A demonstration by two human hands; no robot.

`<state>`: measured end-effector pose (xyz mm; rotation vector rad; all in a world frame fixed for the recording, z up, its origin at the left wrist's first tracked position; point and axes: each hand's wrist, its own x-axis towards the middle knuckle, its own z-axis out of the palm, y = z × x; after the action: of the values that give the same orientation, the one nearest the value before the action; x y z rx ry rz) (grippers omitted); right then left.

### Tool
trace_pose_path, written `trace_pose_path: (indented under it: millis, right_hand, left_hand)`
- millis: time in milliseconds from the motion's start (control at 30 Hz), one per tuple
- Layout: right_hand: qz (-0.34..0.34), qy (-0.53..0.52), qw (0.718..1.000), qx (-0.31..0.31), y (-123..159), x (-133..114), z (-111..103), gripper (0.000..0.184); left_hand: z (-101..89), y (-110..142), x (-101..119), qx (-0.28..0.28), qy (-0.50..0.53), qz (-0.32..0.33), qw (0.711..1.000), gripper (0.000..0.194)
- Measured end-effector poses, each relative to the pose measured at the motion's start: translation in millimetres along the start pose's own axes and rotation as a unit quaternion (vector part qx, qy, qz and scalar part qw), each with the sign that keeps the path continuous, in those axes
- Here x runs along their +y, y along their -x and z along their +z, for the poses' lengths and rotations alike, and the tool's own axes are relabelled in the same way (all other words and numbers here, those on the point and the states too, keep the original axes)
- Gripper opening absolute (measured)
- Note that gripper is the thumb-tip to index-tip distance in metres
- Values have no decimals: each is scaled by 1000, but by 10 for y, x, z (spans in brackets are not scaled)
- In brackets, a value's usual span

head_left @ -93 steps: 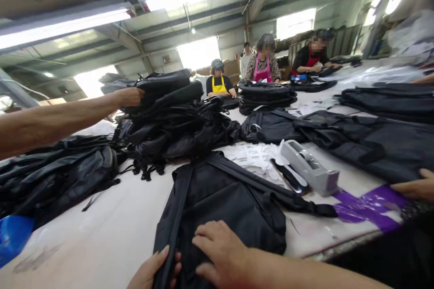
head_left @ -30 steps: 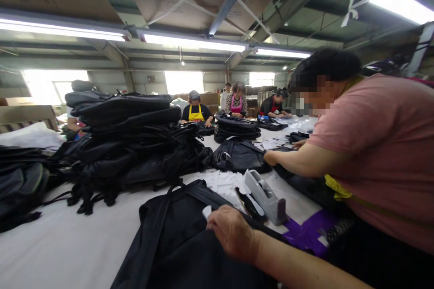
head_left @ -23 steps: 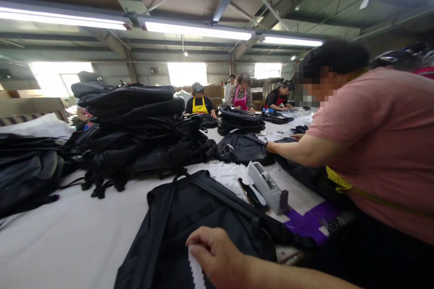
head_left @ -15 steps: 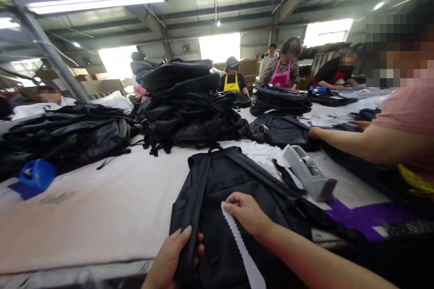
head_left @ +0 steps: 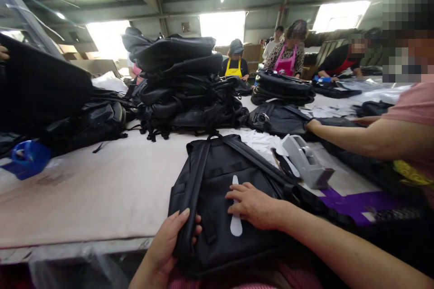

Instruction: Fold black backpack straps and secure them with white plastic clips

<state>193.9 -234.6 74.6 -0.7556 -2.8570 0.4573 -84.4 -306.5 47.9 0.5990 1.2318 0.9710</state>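
Observation:
A black backpack (head_left: 220, 198) lies in front of me with its shoulder straps facing up. My left hand (head_left: 171, 235) is closed round the lower part of its left strap, the thumb on top. A white strip with rounded ends (head_left: 236, 228), perhaps paper, rests flat on the back panel. Across its middle lies my right hand (head_left: 252, 205), palm down, with the fingers stretched out and touching the strip. Both ends of the strip show, while part of its middle is covered by the fingers.
A grey tape dispenser (head_left: 308, 162) stands right of the backpack, beside loose white strips (head_left: 259, 146). At the left is a blue tape dispenser (head_left: 29, 160). Stacked black bags (head_left: 183, 90) rise behind. A co-worker's arm (head_left: 349, 137) reaches in from the right; others work farther back.
My right hand has gone from pinching the strip's upper end to lying flat across it. The strip now rests on the backpack. A large black item has come up at the far left.

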Motion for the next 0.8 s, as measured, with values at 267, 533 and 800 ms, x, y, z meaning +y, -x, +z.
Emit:
trace_pose_path:
  millis: [267, 533, 800]
  right_hand:
    - [-29, 27, 999, -20, -47, 19, 163, 23]
    - [126, -164, 974, 92, -299, -238, 159, 25]
    - [322, -454, 831, 16, -761, -608, 253, 13]
  left_hand:
    - [45, 17, 22, 26, 19, -5, 999, 28]
    - [-50, 57, 196, 19, 39, -70, 997, 26]
    - [-132, 126, 499, 9, 6, -67, 998, 24]
